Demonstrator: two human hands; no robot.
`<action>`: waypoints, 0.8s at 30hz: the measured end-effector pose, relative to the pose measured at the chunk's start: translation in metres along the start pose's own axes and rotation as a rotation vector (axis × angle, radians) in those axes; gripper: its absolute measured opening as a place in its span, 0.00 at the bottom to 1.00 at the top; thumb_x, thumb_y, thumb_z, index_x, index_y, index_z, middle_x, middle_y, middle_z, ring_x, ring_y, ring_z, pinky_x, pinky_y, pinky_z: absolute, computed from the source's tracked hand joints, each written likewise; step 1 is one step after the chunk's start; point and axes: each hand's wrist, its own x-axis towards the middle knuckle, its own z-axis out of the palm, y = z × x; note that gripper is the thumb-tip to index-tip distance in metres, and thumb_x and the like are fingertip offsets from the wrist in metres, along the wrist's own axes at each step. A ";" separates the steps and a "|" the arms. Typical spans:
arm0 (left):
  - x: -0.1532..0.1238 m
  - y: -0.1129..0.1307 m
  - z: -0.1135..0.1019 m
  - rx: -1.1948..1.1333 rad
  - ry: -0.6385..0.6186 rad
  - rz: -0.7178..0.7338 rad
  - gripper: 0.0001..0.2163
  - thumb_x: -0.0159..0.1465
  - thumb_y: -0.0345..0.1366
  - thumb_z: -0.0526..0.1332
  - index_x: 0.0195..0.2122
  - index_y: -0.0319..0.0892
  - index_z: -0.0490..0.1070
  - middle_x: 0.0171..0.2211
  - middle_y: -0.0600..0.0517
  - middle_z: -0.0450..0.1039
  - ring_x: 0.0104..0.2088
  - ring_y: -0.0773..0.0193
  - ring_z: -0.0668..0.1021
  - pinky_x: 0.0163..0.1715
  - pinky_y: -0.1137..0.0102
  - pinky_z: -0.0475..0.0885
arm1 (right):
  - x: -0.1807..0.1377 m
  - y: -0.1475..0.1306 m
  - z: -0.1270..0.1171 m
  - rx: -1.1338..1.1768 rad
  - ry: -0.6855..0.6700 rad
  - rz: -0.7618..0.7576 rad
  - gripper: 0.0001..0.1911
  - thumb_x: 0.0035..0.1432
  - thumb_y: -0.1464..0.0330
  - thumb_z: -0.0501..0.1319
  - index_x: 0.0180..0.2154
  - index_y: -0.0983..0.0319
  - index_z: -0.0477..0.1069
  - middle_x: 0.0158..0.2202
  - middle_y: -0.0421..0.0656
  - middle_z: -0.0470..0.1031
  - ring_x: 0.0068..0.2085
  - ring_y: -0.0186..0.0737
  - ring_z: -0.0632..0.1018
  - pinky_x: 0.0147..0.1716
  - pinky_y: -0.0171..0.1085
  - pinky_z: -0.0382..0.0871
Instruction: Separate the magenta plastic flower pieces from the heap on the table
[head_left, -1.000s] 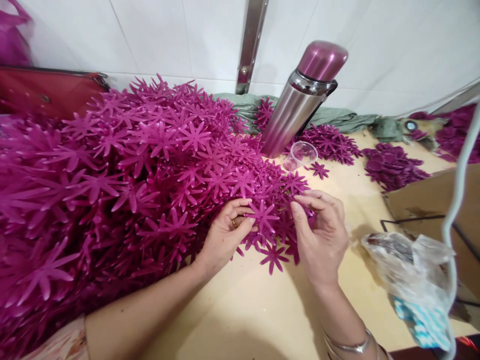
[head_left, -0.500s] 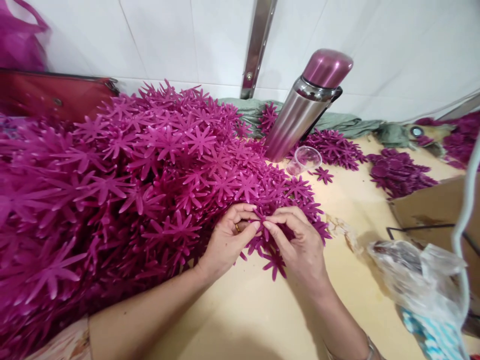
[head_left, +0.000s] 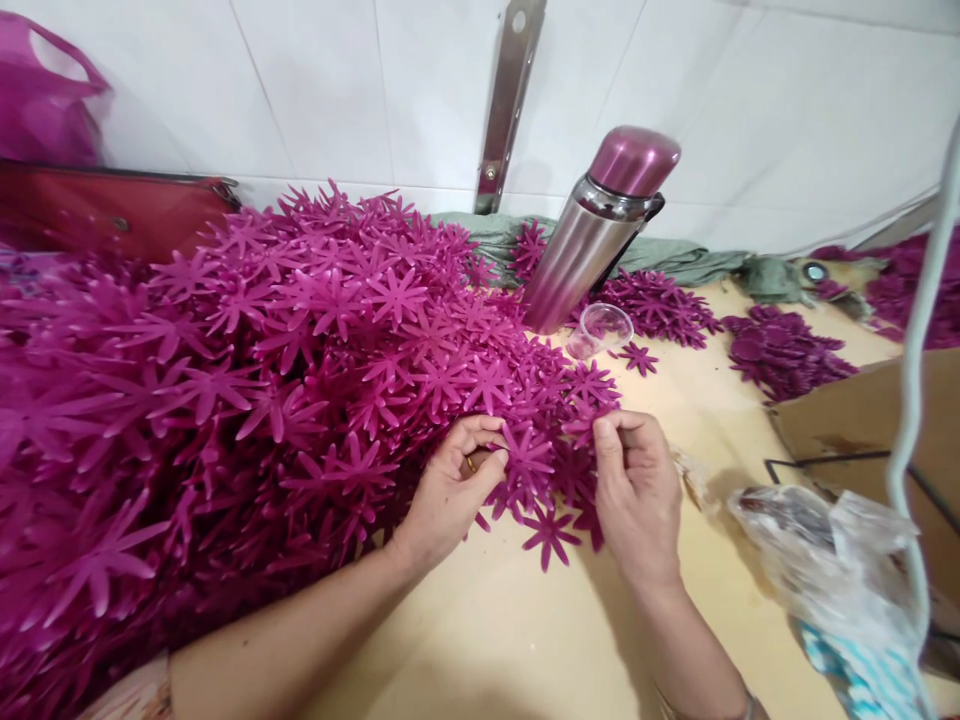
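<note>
A big heap of magenta star-shaped plastic flower pieces [head_left: 300, 310] spreads over the left and middle of the table. At its front edge my left hand [head_left: 454, 485] has thumb and forefinger pinched on the petal edge of one flower piece [head_left: 527, 458]; a ring shows on one finger. To the right, my right hand [head_left: 639, 490] is closed, thumb against the curled forefinger. Its fingertips touch the heap's right edge, and what they hold, if anything, is hidden. A loose flower piece [head_left: 550, 537] lies on the table between the hands.
Behind the hands a steel and purple thermos [head_left: 574, 250] leans beside a clear plastic cup [head_left: 604, 328]. At right are a pile of purple discs [head_left: 787, 350], a cardboard box [head_left: 862, 410], a plastic bag [head_left: 825, 550] and a pale cable [head_left: 911, 420]. A red bag [head_left: 112, 205] stands back left.
My right hand has moved away from my left hand, to the right. My left hand has stayed nearly in place. The view has tilted slightly, so the background sits lower.
</note>
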 end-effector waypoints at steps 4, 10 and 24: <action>0.000 -0.003 -0.001 0.010 0.016 0.018 0.11 0.65 0.33 0.64 0.49 0.45 0.71 0.41 0.53 0.72 0.38 0.68 0.73 0.40 0.74 0.71 | 0.004 0.004 -0.003 0.101 0.043 0.082 0.12 0.67 0.58 0.62 0.39 0.59 0.70 0.30 0.37 0.68 0.31 0.35 0.68 0.32 0.36 0.64; 0.001 -0.004 -0.001 -0.050 0.001 0.008 0.12 0.66 0.36 0.65 0.50 0.45 0.70 0.43 0.52 0.72 0.41 0.67 0.74 0.39 0.75 0.72 | 0.007 0.011 0.000 0.254 0.059 0.141 0.23 0.71 0.49 0.50 0.42 0.60 0.73 0.35 0.43 0.76 0.37 0.41 0.77 0.39 0.41 0.72; 0.001 -0.003 0.002 -0.081 0.031 0.004 0.13 0.64 0.38 0.67 0.48 0.44 0.71 0.42 0.52 0.73 0.40 0.67 0.76 0.40 0.73 0.75 | 0.004 0.000 -0.004 -0.296 -0.015 -0.347 0.18 0.64 0.64 0.65 0.55 0.55 0.74 0.60 0.51 0.72 0.63 0.53 0.71 0.64 0.60 0.60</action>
